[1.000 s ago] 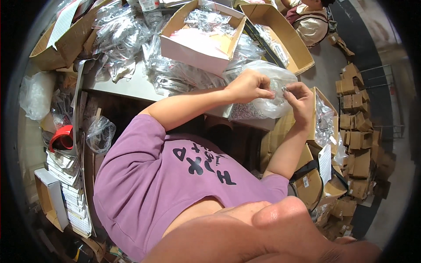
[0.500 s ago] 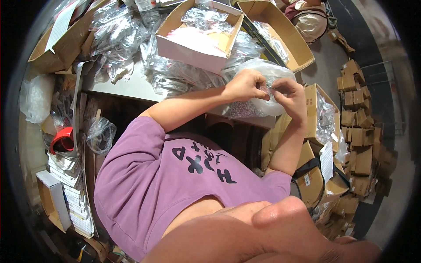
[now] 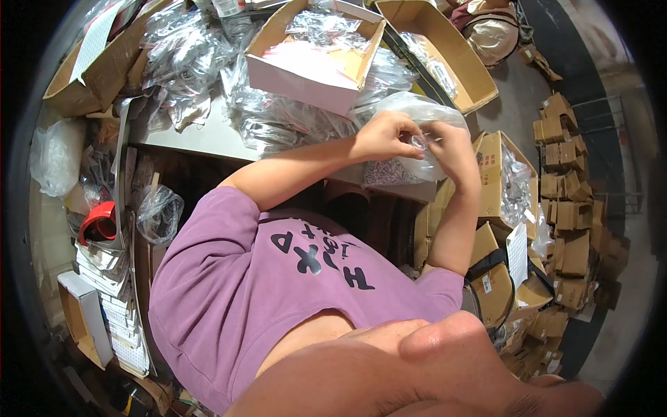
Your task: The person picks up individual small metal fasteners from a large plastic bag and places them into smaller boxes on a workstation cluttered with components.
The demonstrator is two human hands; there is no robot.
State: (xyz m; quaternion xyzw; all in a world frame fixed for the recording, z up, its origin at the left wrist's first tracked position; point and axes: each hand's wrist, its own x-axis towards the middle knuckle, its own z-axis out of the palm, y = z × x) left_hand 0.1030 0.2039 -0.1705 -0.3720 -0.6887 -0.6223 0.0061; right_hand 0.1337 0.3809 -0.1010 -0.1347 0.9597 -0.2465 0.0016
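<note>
My left hand (image 3: 388, 136) and my right hand (image 3: 450, 151) meet above the front of the table, fingers curled inward toward each other. Between the left thumb and fingers shows a small shiny piece of clear plastic (image 3: 418, 143), which looks like a little bag. My right fingers are bent close against it, and their tips are partly hidden. Under and behind both hands lies a large translucent plastic bag (image 3: 417, 104). Many small purplish pieces (image 3: 389, 172) lie in the bag's lower part, at the table edge below my left hand.
Piles of clear zip bags (image 3: 187, 62) cover the table (image 3: 226, 132). A white-sided carton (image 3: 302, 87) holds more bags, with a long open carton (image 3: 479, 80) beyond. Cartons (image 3: 490, 174) stand at my right; a red plastic piece (image 3: 99, 222) is at the left.
My right hand has turned and moved slightly left, closer to my left hand. The small plastic piece between the fingers has shifted a little down and left.
</note>
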